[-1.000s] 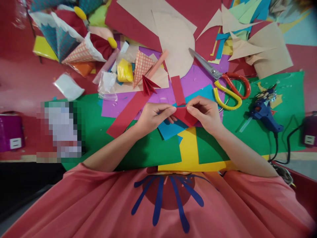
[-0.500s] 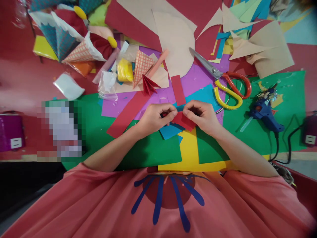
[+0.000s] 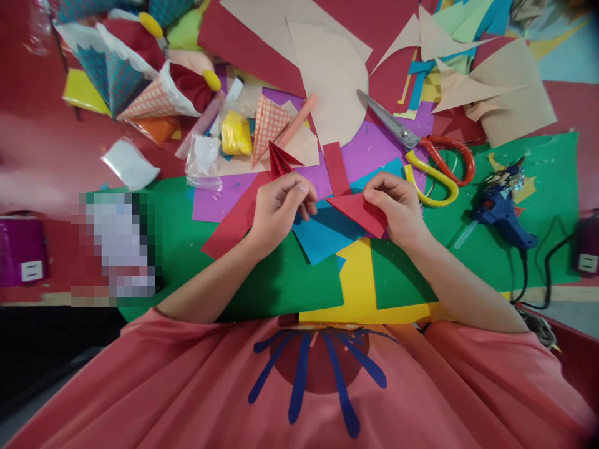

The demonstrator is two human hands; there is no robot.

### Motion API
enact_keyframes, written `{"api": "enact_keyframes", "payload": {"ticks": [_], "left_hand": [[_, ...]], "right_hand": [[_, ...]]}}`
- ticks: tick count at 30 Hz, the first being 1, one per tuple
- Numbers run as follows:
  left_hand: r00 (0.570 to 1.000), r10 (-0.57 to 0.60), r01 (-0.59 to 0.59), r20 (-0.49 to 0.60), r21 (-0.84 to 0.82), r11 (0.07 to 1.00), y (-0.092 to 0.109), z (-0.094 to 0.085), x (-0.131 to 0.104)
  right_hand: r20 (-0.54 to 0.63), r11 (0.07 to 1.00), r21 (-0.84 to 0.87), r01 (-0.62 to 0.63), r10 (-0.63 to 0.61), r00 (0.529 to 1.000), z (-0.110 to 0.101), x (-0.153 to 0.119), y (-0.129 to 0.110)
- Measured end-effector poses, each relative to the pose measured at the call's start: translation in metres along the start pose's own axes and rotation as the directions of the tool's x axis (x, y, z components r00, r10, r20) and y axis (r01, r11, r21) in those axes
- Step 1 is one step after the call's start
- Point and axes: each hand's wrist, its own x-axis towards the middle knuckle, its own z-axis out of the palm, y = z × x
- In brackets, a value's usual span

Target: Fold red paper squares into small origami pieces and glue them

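A small red paper triangle (image 3: 359, 212) hangs over a blue sheet (image 3: 322, 234), its right part pinched between the thumb and fingers of my right hand (image 3: 395, 209). Left of it, my left hand (image 3: 283, 209) has its fingers curled in; whether anything small is in them is hidden. Just behind my left hand lies a pleated dark red paper piece (image 3: 279, 161). One red strip (image 3: 238, 218) runs partly under my left hand, and a shorter red strip (image 3: 337, 167) lies behind the triangle.
Scissors (image 3: 412, 140) with red and yellow handles lie behind my right hand. A blue glue gun (image 3: 500, 215) rests at the right on green paper (image 3: 552, 187). Checkered paper cones (image 3: 154, 93), a yellow packet (image 3: 236, 132), a white packet (image 3: 130, 163) and beige paper (image 3: 332, 81) lie farther back.
My hands have moved apart. My left hand let go of the red paper and shifted left; my right hand moved slightly right and up, keeping the paper, which now shows as a triangle.
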Motion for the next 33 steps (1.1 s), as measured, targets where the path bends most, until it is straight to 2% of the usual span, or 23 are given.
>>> {"api": "enact_keyframes", "payload": {"ticks": [3,8,12,17,20,24,27,29,33], "left_hand": [[0.999,0.026,-0.026,0.029,-0.004,1.0,-0.001,0.001,0.0],[0.989,0.1,-0.112,0.112,0.106,0.988,-0.001,0.003,-0.004],[0.987,0.115,-0.132,0.115,0.157,0.979,-0.002,0.002,-0.005],[0.986,0.148,-0.159,0.073,0.188,0.969,-0.004,0.0,-0.005],[0.958,0.27,-0.285,0.093,0.314,0.906,-0.004,0.0,-0.003],[0.899,0.382,-0.438,0.215,0.441,0.783,-0.003,0.001,-0.002],[0.862,0.428,-0.507,0.272,0.447,0.737,-0.003,0.003,-0.002],[0.859,0.449,-0.512,0.245,0.445,0.735,-0.003,0.003,-0.003],[0.88,0.453,-0.467,0.142,0.432,0.772,-0.003,0.003,-0.002]], "right_hand": [[0.007,1.0,0.002,0.004,-0.004,1.0,0.0,0.0,0.0],[0.02,0.999,-0.012,0.048,-0.048,0.999,0.001,-0.002,-0.001],[0.005,0.998,-0.013,0.058,-0.058,0.998,0.002,-0.002,-0.003],[-0.065,0.998,-0.026,0.062,-0.063,0.996,0.002,-0.003,-0.003],[-0.069,0.978,-0.13,0.163,-0.173,0.983,0.001,-0.005,-0.002],[0.045,0.883,-0.287,0.372,-0.376,0.926,0.001,-0.009,-0.002],[0.132,0.846,-0.321,0.425,-0.405,0.905,0.002,-0.012,-0.004],[0.141,0.864,-0.31,0.396,-0.37,0.918,0.003,-0.013,-0.005],[0.079,0.899,-0.271,0.345,-0.337,0.938,0.002,-0.013,-0.003]]}}
